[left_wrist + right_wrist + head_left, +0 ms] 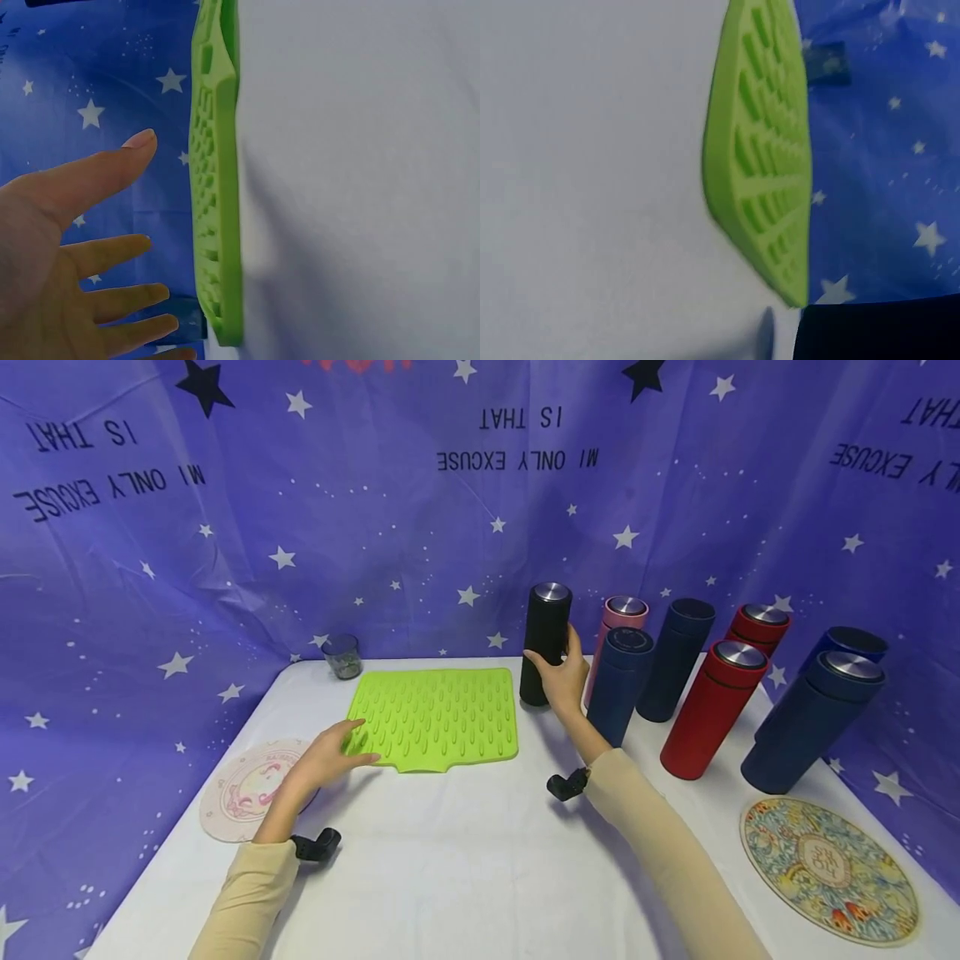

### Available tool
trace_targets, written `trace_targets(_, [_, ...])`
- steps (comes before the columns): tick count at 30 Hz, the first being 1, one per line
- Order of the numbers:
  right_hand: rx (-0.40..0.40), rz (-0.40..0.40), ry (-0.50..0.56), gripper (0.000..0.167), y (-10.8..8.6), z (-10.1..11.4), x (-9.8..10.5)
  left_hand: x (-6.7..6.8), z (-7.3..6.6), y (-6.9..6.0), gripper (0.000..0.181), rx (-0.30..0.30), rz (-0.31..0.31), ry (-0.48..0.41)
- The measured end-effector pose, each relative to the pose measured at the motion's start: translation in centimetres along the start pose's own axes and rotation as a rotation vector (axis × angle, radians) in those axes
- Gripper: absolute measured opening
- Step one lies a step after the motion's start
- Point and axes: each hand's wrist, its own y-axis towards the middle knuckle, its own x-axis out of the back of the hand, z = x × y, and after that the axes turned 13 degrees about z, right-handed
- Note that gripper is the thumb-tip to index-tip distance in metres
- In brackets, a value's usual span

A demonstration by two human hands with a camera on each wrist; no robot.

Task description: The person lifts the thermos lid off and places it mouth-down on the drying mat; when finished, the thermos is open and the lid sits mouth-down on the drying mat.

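Observation:
My right hand grips a black vacuum flask with a silver lid, upright at the right of a lime-green ridged mat. Whether the flask's base touches the table cannot be told. The dark flask also shows at the lower right of the right wrist view, where the hand is out of sight. Over the mat's left front corner is my left hand, thumb and fingers spread, holding nothing. In the left wrist view that left hand appears beside the raised edge of the mat.
Several flasks stand at the right: pink, navy, red and blue. A patterned round mat lies front right, a pale pink one at left. A dark glass stands behind the green mat.

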Motion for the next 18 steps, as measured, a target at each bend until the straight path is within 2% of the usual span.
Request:
trace_targets(4, [0.044, 0.026, 0.010, 0.081, -0.6, 1.7, 0.1, 0.6, -1.3, 0.0, 0.075, -0.037, -0.029, 0.008])
trace_targets(7, [0.075, 0.063, 0.026, 0.081, -1.5, 3.0, 0.4, 1.1, -2.8, 0.2, 0.074, -0.073, -0.058, 0.016])
trace_targets(11, [0.095, 0.143, 0.062, 0.079, -3.0, 4.9, 1.3, 1.9, -5.5, 0.4, 0.072, -0.142, -0.107, 0.016])
trace_targets(14, [0.079, 0.213, 0.082, 0.080, -4.4, 6.5, 2.3, 2.5, -7.9, 0.2, 0.070, -0.199, -0.151, -0.003])
trace_targets(18, [0.075, 0.287, 0.081, 0.081, -6.1, 8.0, 3.7, 3.1, -11.0, 0.2, 0.067, -0.298, -0.218, -0.033])
